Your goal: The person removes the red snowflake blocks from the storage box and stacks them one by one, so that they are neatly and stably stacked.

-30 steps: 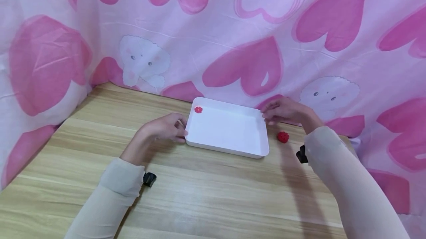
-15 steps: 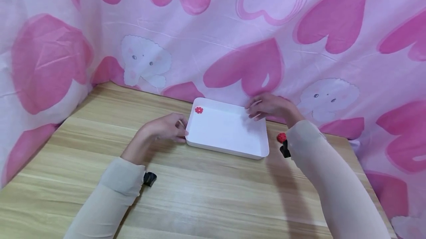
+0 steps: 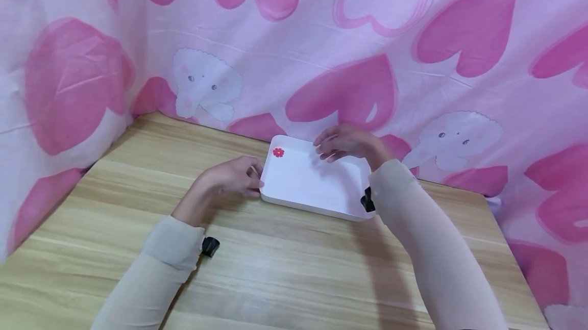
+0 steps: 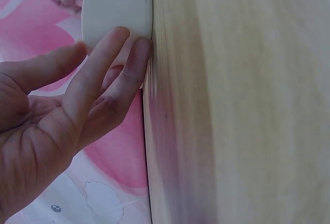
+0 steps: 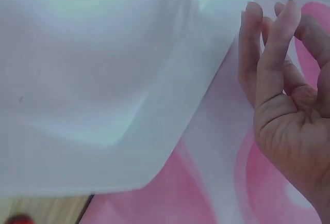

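Note:
A shallow white tray [image 3: 308, 182] lies on the table. One flat red flower-shaped piece [image 3: 278, 152] is in its far left corner. My left hand [image 3: 236, 176] holds the tray's left side; in the left wrist view its fingers [image 4: 105, 61] press the outer wall and another fingertip meets the rim. Over the tray's far edge is my right hand [image 3: 344, 142], its fingers loosely bent. The right wrist view shows nothing between those fingers [image 5: 276, 53], which are apart from the tray wall. At that view's bottom corner a blurred red thing [image 5: 20, 219] is partly visible.
The wooden table [image 3: 275, 269] meets a pink heart-print cloth [image 3: 257, 59] close behind the tray, with more cloth at the left. Black straps [image 3: 210, 247] are at both wrists. The right forearm [image 3: 427, 238] crosses over the tray's right side.
My right hand has moved left from the tray's right corner along its far edge. The red ball-like piece right of the tray is now hidden behind the right arm. The left hand stays put.

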`<state>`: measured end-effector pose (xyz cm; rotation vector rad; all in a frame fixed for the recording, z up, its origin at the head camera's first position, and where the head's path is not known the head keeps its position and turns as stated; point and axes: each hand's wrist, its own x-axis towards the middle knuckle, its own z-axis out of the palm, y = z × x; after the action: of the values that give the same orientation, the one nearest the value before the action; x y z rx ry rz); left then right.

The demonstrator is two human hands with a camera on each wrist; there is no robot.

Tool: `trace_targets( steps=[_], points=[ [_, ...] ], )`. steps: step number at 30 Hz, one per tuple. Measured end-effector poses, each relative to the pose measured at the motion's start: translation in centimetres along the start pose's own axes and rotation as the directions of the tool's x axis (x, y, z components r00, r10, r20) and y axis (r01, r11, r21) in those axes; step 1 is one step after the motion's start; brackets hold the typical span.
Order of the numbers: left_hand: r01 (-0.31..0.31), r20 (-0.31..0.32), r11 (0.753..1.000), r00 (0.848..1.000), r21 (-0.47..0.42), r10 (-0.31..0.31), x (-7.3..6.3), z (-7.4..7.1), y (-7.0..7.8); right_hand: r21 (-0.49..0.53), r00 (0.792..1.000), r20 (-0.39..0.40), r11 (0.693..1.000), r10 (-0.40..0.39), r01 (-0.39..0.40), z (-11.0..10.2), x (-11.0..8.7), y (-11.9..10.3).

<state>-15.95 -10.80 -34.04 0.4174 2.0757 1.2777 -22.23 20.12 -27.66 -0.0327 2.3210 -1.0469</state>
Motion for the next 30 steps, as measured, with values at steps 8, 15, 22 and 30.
trace_targets(
  steps=[8, 15, 22, 30],
  points=[
    [-0.012, -0.015, 0.999, 1.000, 0.041, 0.013, 0.1, 0.5, 0.7, -0.042, 0.999, 0.053, 0.999, 0.015, -0.012, 1.3, 1.6, -1.5],
    [-0.021, -0.008, 0.999, 1.000, 0.040, 0.021, 0.4, 1.0, 1.1, -0.030, 0.998, 0.047, 0.999, 0.041, -0.040, 2.0, 2.5, -2.2],
    [-0.012, -0.019, 0.998, 1.000, 0.055, 0.013, 0.6, 1.5, 1.7, -0.052, 0.995, 0.070, 0.996, 0.072, -0.069, 2.5, 3.1, -2.5],
    [-0.005, -0.011, 0.995, 1.000, 0.096, 0.006, 0.9, 1.8, 2.1, -0.104, 0.995, 0.070, 0.992, 0.076, -0.069, 3.3, 3.7, -2.5]
  ],
)
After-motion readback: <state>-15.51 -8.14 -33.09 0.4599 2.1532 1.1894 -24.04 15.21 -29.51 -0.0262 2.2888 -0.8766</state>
